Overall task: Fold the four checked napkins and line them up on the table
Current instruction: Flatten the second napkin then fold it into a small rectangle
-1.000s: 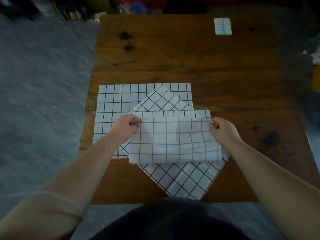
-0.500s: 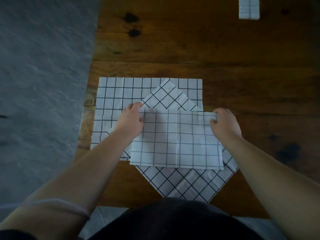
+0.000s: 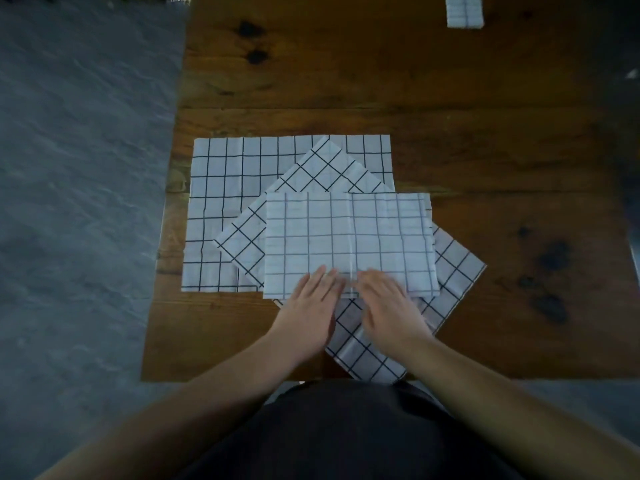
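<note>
A half-folded checked napkin [image 3: 349, 237] lies flat as a rectangle on top of the pile near the table's front. Under it a second napkin [image 3: 453, 275] lies turned like a diamond, and a third napkin [image 3: 228, 202] lies square at the left. A small fully folded napkin [image 3: 463, 10] rests at the far right of the table. My left hand [image 3: 308, 306] and my right hand [image 3: 388, 306] lie flat, side by side, fingers spread, pressing on the near edge of the top napkin around its centre crease.
The wooden table [image 3: 450, 116] has dark knots at the far left and the right. Its left edge borders grey floor [image 3: 76, 168]. The near edge of the table is against my dark-clothed body.
Both hands let go of the top napkin's far corners and moved to the middle of its near edge, now lying flat. The napkin lies folded in half.
</note>
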